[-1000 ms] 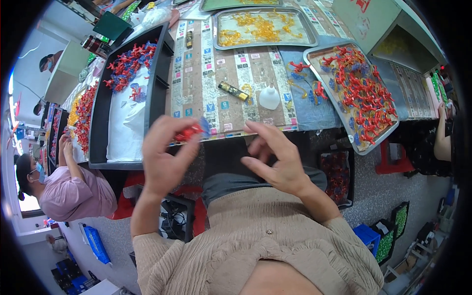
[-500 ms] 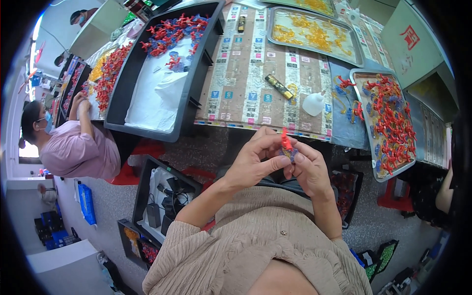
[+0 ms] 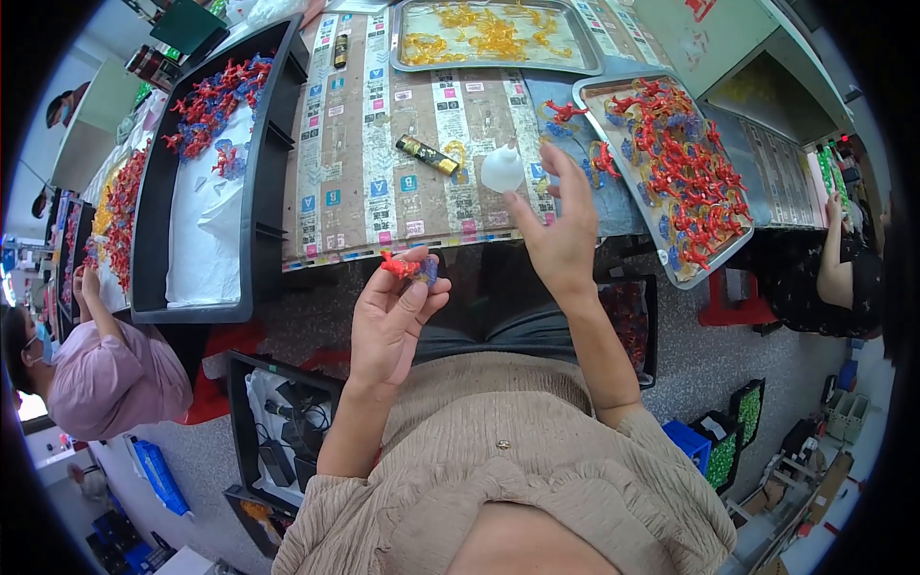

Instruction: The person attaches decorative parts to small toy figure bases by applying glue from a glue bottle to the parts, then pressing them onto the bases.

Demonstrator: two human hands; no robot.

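Note:
My left hand (image 3: 383, 335) pinches a small red and blue plastic figurine (image 3: 402, 267) between thumb and fingertips, just off the table's front edge. Its red part points left and a clear blue part sits against the fingers. My right hand (image 3: 562, 235) is raised over the table edge with thumb and fingers apart, holding nothing. Just beyond its thumb stands a white squeeze bottle (image 3: 502, 171), apart from the hand as far as I can tell. Left of the bottle lies a black and gold tube (image 3: 427, 154), beside a loose yellow piece (image 3: 454, 156).
A metal tray (image 3: 618, 192) of red and blue figurines lies right; another tray (image 3: 498, 68) holds yellow pieces at the back. The deep black tub (image 3: 192, 314) stands left. A second tube (image 3: 340, 51) lies farther back. People sit at left (image 3: 115, 374) and right (image 3: 824, 278).
My hands have parted. The right has let go of the figurine and reached up and forward toward the bottle; the left keeps it, lower left. The view has shifted right.

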